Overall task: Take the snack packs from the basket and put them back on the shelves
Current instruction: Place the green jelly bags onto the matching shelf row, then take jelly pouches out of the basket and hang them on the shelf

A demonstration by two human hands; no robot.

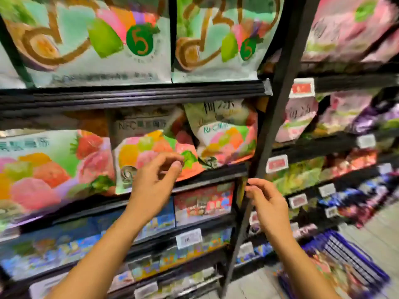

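A fruit-jelly snack pack leans tilted on the middle shelf, between a large strawberry pack and another jelly pack. My left hand hovers at the tilted pack's lower edge, fingers loosely curled, thumb and forefinger a little apart in front of it. I cannot tell whether they touch it. My right hand is loosely curled and holds nothing, in front of the black shelf upright. The purple basket stands on the floor at the lower right with several packs inside.
Large pastel packs fill the shelf above. Blue and red boxes line the shelves below, with price tags on the rails. The bay to the right holds pink, green and dark packs. Grey floor runs beside the basket.
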